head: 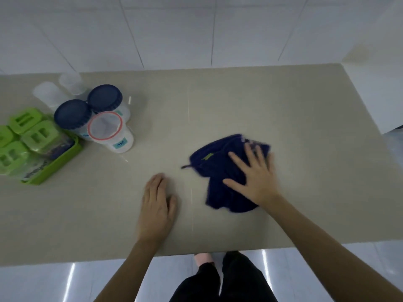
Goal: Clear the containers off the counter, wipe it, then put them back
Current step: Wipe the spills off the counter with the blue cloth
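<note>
— So, where is the cloth, from where you stand?

— Right of middle on the beige counter [283, 101]. It's a dark blue cloth [220, 173], crumpled, and the right hand [255, 177] lies flat on top of it with the fingers spread wide, pressing rather than gripping. The fingertips and the cloth's far edge are smeared with blur, so I can't make out the hem there.

— And the other hand?

— The left hand [158, 205] rests palm down on the bare counter just beside the cloth, fingers together, holding nothing.

— The containers?

— All bunched at the left end, well apart from the cloth. Two jars with dark blue lids [73, 114] [104, 98], touching or nearly so; in front of them a clear jar with a red-rimmed lid [105, 127] and a small blue label [121, 144] I read as "MSG", though it's tiny. Behind them stand two pale translucent tubs [46, 92] [70, 82], washed out and hard to define.

— Anything cut off?

— A green tray [65, 156] of green-lidded boxes [38, 136] runs off the left edge; I can't count them all. Printing on their sides is unreadable.
</note>
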